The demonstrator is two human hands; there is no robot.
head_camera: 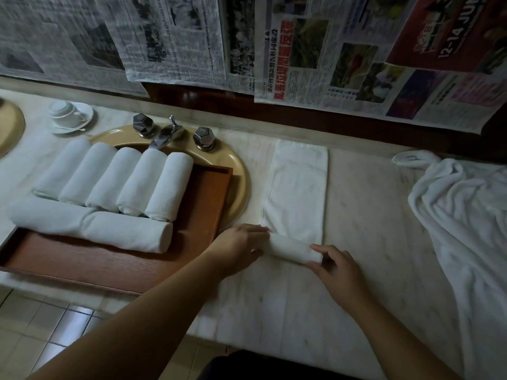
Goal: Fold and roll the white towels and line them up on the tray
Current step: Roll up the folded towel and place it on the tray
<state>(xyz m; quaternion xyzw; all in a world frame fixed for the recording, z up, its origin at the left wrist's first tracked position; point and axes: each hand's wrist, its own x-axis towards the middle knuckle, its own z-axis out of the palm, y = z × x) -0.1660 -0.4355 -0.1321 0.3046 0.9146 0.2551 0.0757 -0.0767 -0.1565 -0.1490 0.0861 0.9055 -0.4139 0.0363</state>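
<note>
While both hands' grip curls on half-rolled towel (295,249), tray (208,204) lies left, loose towel pile (466,215) right.

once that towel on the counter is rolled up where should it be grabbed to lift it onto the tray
Probably around the middle of the half-rolled towel, coming from above with fingers wrapped over the loose flap so it can't unroll. The left hand and right hand sit at its two ends now.
</note>
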